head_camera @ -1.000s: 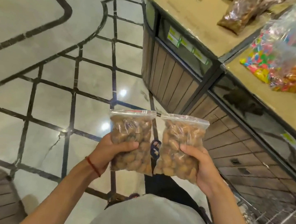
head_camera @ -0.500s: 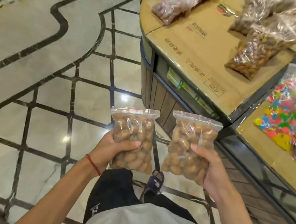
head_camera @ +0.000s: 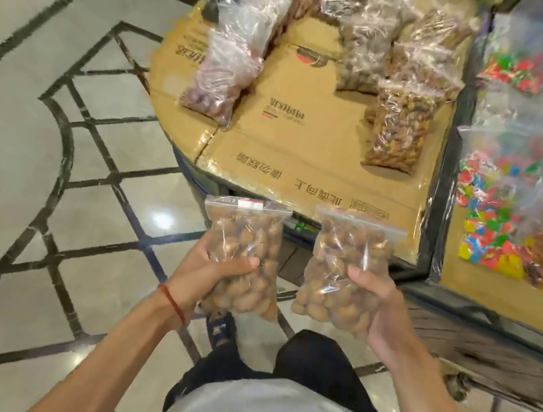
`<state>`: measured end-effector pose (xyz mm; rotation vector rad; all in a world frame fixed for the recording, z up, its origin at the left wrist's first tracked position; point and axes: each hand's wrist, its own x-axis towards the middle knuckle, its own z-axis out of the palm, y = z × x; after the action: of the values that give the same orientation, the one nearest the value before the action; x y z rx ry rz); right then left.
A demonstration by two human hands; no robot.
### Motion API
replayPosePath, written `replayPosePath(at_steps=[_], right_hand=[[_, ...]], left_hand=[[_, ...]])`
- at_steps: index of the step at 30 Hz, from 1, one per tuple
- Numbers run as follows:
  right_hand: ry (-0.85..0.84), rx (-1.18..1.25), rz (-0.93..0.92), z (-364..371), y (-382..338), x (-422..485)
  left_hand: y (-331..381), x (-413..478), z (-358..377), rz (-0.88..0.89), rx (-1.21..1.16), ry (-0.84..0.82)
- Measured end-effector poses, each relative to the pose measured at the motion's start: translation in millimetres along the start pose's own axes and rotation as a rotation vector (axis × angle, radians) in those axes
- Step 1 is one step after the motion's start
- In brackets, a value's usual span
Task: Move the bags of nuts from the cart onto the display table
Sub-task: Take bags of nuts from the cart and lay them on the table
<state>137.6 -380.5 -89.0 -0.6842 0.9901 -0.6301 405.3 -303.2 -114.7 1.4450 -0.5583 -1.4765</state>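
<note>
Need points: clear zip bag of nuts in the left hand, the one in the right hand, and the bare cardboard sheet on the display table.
Clear zip bag of brown nuts in the left hand (head_camera: pixel 245 237), head view, upper middle of the bag.
Clear zip bag of brown nuts in the right hand (head_camera: pixel 341 267), head view, bag's middle.
Brown cardboard sheet on the display table (head_camera: pixel 303 161), head view, bare patch.

shop | display table (head_camera: pixel 303 161) of bagged nuts (head_camera: pixel 399 132) | candy bags (head_camera: pixel 487 234)

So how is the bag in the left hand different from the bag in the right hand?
The left bag has a red and white strip on its zip top; the right bag has a plain clear one. The left bag stands straight, the right bag leans. Both are clear, full of brown nuts, and held off the display table.
</note>
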Motion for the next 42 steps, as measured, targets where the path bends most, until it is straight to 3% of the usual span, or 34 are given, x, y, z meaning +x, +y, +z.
replayPosePath(at_steps=[5,13,30,42], right_hand=[[0.106,0.116,-0.039,18,-2,20],[0.258,0.098,-0.12,-1,-34,61],[0.293,0.164,-0.158,-31,-125,145],[0.473,0.241,-0.237,5,-148,177]], left_hand=[[30,50,-11,-0.048,0.058,-0.063],[73,121,13,-0.021,0.094,-0.12],[144,280,80,0.034,0.277,-0.025],[210,397,115,0.187,0.435,-0.153]])
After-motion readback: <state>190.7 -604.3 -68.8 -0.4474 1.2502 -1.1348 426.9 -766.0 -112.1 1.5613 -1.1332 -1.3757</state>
